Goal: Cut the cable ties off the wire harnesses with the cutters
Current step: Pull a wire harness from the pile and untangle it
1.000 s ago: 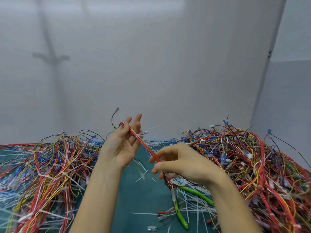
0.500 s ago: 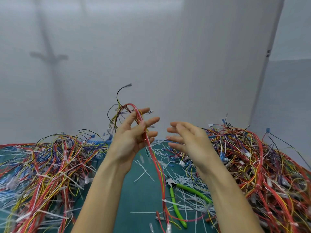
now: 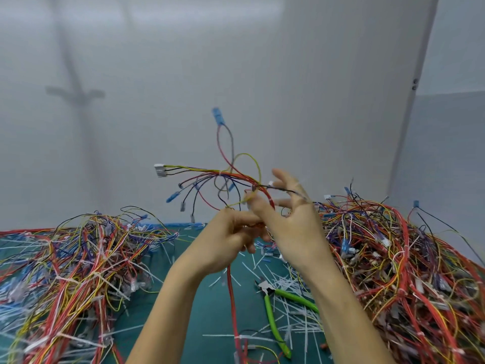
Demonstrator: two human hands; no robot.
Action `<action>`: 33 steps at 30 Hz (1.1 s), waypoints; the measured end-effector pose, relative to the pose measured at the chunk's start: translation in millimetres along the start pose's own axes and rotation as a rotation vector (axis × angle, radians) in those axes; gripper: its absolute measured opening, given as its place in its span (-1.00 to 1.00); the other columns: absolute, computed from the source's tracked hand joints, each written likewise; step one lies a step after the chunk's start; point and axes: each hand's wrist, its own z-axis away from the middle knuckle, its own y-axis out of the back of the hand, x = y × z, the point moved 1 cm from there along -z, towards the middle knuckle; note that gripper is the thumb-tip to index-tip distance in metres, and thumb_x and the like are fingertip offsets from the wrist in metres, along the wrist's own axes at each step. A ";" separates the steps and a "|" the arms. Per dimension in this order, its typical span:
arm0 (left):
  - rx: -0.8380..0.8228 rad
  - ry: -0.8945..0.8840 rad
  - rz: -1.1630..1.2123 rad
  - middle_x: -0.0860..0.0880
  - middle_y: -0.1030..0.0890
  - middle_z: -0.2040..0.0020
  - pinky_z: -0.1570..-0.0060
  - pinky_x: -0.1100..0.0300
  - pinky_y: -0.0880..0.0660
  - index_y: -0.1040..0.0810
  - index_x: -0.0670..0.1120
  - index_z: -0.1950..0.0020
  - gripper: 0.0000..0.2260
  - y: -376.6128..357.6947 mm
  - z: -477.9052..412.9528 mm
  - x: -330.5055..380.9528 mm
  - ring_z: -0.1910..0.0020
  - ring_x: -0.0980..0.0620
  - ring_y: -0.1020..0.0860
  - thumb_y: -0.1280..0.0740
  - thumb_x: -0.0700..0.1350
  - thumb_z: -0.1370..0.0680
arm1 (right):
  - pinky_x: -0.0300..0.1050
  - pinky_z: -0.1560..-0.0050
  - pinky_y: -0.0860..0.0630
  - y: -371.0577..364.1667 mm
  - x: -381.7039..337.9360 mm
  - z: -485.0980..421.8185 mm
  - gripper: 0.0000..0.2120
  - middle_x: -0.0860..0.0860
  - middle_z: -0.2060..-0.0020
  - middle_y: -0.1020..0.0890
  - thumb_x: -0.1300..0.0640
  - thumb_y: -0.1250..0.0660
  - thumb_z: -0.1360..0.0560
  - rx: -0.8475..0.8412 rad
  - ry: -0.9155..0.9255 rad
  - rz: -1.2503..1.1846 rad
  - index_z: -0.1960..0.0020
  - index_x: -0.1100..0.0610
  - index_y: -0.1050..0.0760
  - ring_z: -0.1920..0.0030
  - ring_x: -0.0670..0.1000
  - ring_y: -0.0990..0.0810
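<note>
I hold one wire harness [image 3: 215,177] up in front of me. Its red, yellow and black wires fan out up and to the left, ending in a white connector [image 3: 159,170] and blue terminals. My left hand [image 3: 225,240] grips the bundle from below, and red wires [image 3: 232,292] hang from it down to the mat. My right hand [image 3: 286,222] is right beside the left, thumb and forefinger pinching the wires where they bend, the other fingers spread. The green-handled cutters [image 3: 273,308] lie on the mat below my right forearm, held by neither hand.
A big pile of tangled harnesses [image 3: 65,279] covers the left of the green mat [image 3: 210,311]. Another pile [image 3: 409,271] fills the right side. Cut white cable tie pieces [image 3: 294,321] litter the mat around the cutters. A grey wall stands close behind.
Both hands have come together and risen. The harness has swung up, its ends now fanned out high to the left. My right hand, open half a second ago, now pinches the wires.
</note>
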 end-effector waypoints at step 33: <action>0.552 0.331 0.941 0.03 -0.69 0.27 0.28 0.30 -0.58 -0.62 -0.10 0.14 -0.86 38.1 6.8 7.3 0.33 0.15 -0.65 -0.33 -0.09 -0.56 | -0.22 -0.33 -0.31 -1.3 -4.6 8.6 -0.63 -0.26 -0.24 -0.58 -0.17 -0.39 -0.50 -0.390 0.252 0.546 -0.29 -0.21 -0.54 -0.29 -0.23 -0.41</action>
